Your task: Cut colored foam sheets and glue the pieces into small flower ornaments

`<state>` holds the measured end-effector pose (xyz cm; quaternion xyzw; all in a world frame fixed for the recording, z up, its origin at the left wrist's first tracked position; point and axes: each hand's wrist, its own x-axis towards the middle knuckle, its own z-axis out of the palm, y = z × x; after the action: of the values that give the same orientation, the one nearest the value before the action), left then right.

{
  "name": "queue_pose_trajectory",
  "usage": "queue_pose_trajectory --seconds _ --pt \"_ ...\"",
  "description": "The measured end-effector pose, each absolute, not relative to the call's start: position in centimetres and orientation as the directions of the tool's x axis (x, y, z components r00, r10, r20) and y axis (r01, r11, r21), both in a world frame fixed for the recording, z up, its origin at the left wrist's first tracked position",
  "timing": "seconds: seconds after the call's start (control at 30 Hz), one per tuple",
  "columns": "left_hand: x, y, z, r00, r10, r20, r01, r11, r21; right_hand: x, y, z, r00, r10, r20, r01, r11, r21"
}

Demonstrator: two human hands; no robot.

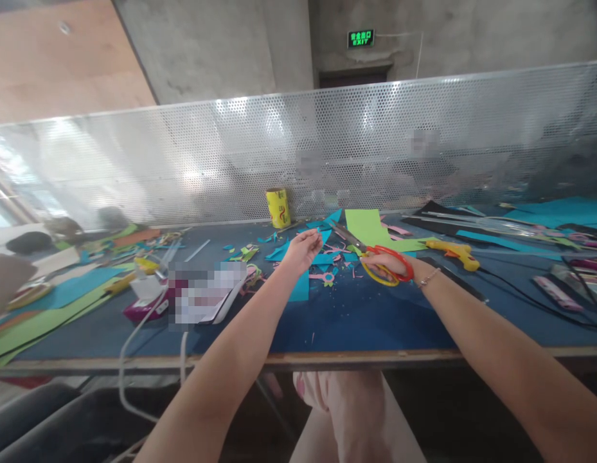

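My left hand (pixel 305 249) is closed in a pinch over the middle of the table, with a pointed piece of blue paper (pixel 333 220) at its fingertips. My right hand (pixel 385 260) has its fingers through the red and yellow handles of a pair of scissors (pixel 349 235). Their blades point up and to the left, close to the blue paper; how far apart they stand is hard to see. Under and around both hands lie scraps of blue, pink and green paper, among them a pink cut-out with a round centre (pixel 328 278).
A yellow roll (pixel 277 208) stands by the perforated metal screen (pixel 221 161). Right of the scissors lie green paper (pixel 363 226) and a yellow glue gun (pixel 455 252) with a black cord. At left are a purple power strip (pixel 146 310) and a partly blurred flat item (pixel 225 308).
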<state>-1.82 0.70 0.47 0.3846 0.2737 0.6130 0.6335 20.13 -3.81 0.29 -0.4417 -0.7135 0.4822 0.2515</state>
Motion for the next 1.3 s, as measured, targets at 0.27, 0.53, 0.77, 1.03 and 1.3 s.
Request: queue_pose_trajectory --seconds 0.27,0.53,0.77,1.03,1.3 --pt "-1.8 0.7 0.3 0.098 0.985 0.142 -0.569 -0.062 0.82 19.7 -3.5 -0.4 -0.614 0.783 -0.104 0.308 0.116 -0.944" --pt "-1.6 0.6 0.3 0.107 0.981 0.161 -0.576 -0.071 0.814 19.8 -3.2 -0.5 -0.612 0.782 -0.121 0.357 0.137 -0.924" --pt "-1.6 0.6 0.3 0.111 0.98 0.163 -0.586 -0.068 0.807 20.0 -2.9 -0.9 -0.627 0.772 -0.105 0.335 0.145 -0.931" --pt "-1.5 0.4 0.3 0.127 0.977 0.171 -0.574 -0.069 0.816 20.0 -3.1 -0.6 -0.631 0.768 -0.115 0.354 0.152 -0.923" --pt "-1.5 0.5 0.2 0.09 0.979 0.182 -0.526 -0.109 0.843 19.9 -3.2 -0.3 -0.571 0.8 -0.184 0.394 0.071 -0.916"
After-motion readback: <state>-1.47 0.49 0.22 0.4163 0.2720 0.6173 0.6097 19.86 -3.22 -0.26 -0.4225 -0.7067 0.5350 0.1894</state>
